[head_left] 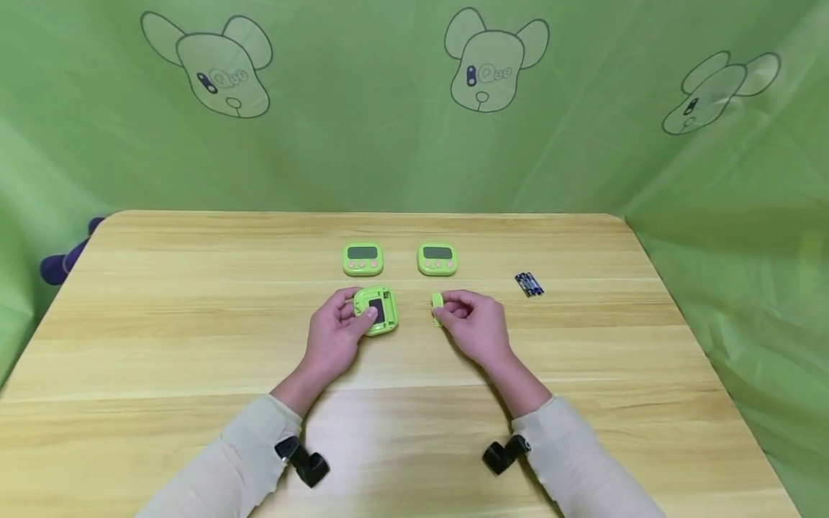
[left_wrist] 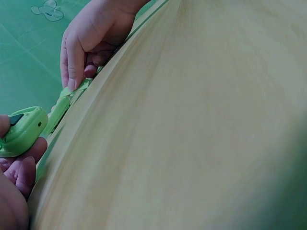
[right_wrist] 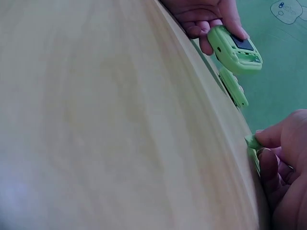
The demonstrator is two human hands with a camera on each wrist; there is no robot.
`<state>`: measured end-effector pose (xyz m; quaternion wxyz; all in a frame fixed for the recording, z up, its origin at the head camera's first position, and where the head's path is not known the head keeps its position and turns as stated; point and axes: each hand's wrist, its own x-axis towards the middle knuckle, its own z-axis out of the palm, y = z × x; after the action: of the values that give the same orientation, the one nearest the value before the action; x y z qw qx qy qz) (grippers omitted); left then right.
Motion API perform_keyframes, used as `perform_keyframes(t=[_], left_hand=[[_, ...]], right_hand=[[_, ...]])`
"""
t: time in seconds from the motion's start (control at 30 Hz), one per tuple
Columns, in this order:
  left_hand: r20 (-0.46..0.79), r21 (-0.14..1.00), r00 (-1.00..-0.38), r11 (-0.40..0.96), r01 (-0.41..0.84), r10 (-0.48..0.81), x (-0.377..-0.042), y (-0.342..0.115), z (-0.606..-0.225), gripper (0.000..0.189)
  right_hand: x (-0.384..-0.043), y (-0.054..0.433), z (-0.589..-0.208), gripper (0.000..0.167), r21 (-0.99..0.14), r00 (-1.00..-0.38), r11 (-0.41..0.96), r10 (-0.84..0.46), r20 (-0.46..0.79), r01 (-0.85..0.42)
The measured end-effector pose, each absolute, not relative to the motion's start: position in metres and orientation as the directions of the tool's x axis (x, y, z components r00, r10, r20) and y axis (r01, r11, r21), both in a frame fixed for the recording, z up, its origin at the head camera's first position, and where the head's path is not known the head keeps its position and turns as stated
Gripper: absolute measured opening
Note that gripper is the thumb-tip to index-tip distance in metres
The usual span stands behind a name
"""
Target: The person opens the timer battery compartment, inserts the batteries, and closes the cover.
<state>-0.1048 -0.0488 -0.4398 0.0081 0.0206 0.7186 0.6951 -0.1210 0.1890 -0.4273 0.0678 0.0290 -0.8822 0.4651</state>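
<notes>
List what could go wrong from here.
The small green battery cover, pinched by the right hand, might slip and drop. The open-backed digital timer, held by the left hand, could tip out of its grip. The batteries lying off to the right might roll if bumped.

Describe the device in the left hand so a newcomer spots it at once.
Find the table, then the left hand. It grips the green device. Only this one shows its back, with an open compartment; the two devices beyond lie face up.
</notes>
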Motion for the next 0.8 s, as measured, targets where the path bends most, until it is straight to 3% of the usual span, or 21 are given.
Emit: perform_keyframes(t=[0.3,0.8], left_hand=[[0.017,0.998,-0.999,0.055,0.018,0.034,-0.104,-0.048,-0.439,0.039],[0.037,0.997,-0.999,0.066,0.039,0.04,-0.102,-0.048,-0.438,0.038]], right_hand=[[-0.122,0.195,-0.427,0.023,-0.793,-0.986,0.596,0.012,0.167,-0.127],[-0.116,0.255,-0.425,0.031,-0.797,-0.959,0.603,0.23,0.164,0.008]])
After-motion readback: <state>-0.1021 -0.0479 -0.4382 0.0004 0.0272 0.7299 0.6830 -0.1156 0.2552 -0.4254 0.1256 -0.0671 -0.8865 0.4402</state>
